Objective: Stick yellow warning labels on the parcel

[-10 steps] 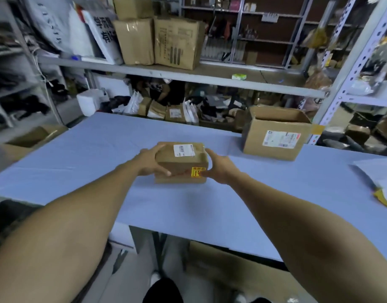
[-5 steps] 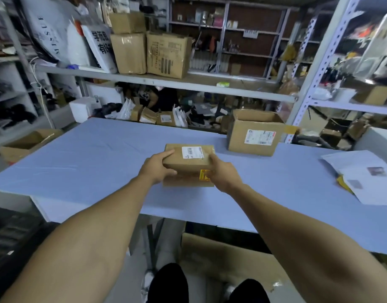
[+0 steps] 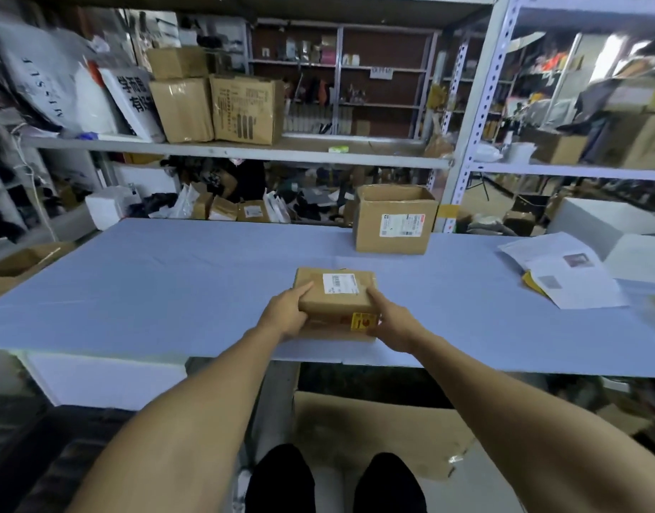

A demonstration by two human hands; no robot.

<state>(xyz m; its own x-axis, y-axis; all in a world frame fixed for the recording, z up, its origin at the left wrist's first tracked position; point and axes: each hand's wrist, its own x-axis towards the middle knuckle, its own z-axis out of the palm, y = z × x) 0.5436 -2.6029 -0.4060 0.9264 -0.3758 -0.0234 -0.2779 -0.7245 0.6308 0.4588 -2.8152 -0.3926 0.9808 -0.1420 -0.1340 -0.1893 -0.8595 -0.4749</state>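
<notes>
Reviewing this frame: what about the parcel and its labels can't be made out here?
- Head view: print on the yellow label and white label is too small and blurred.
- Parcel side faces are covered by the left hand and right hand.
- Its far and bottom faces are turned away.

Brown parcel (image 3: 335,303) flat on table; yellow label (image 3: 363,321) (front face).
</notes>
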